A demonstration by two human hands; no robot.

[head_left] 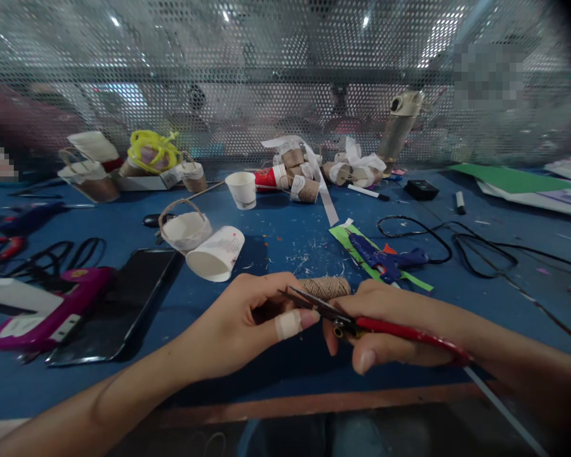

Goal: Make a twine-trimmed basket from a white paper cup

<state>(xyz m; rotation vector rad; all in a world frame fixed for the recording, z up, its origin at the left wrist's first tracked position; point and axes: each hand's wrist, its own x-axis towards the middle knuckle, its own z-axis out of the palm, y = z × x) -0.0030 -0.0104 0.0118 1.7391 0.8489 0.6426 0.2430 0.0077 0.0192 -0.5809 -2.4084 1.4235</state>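
My left hand (252, 314), with a beige bandage (288, 324) on the thumb, is closed around twine by the scissor blades; its fingertips are partly hidden. A roll of brown twine (328, 287) lies against its fingers, between my two hands. My right hand (385, 317) grips red-handled scissors (409, 331), their blades slightly apart and pointing left over the left thumb and fingers. Beyond my hands, a white paper cup (219, 254) lies on its side beside a white-wrapped basket (186, 231) with a twine handle. A blue glue gun (385, 257) rests on green paper (421, 282) at the right.
On the blue table (285, 254), a black phone (124, 304) and a magenta box (61, 311) occupy the left. Wrapped cups (306, 188), an upright paper cup (242, 190) and a bottle (400, 130) stand near the perforated metal screen (266, 82). A black cord (485, 244) trails right.
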